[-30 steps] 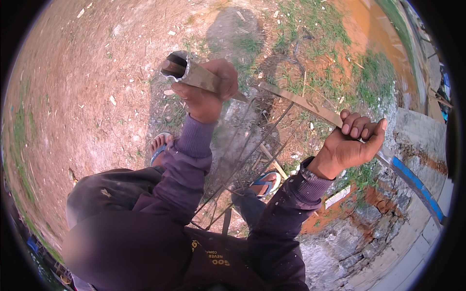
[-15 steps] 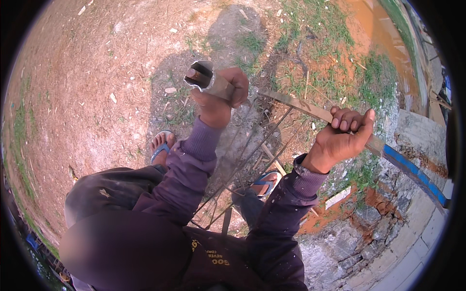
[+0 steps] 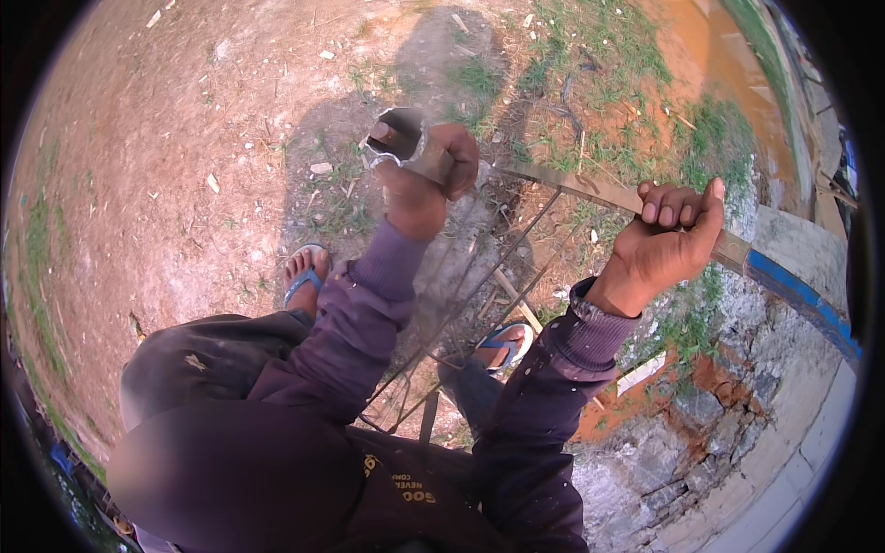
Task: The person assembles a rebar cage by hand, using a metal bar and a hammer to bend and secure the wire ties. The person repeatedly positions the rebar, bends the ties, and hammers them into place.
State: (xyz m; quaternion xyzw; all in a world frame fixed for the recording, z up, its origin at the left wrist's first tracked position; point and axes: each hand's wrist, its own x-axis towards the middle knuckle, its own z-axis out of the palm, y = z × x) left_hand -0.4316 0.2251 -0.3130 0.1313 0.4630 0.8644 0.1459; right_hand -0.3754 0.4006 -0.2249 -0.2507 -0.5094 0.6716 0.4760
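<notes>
My left hand [image 3: 415,198] is closed round a short hollow metal tube [image 3: 427,158] with a jagged rim. Its mouth is open towards me, and a rusty rod end shows inside. To the right, my right hand [image 3: 668,244] grips a long flat bar [image 3: 590,190], palm turned up and thumb raised. Past that hand the bar's outer part is blue [image 3: 802,295]. The bar's inner end is near my left hand. Blur hides whether tube and bar are joined. Thin dark rods [image 3: 498,253] slant down from under the bar towards my lap.
My feet in blue-strapped sandals [image 3: 505,346] are on bare soil with wood chips. Broken masonry [image 3: 705,405] and a pale block edge [image 3: 802,461] run along the lower right. Muddy orange water [image 3: 710,55] is at the upper right, beside grass patches [image 3: 719,134].
Both hands have shifted slightly to the right. The bar has moved right with my right hand, its blue part now nearer the picture's edge. My grips look the same.
</notes>
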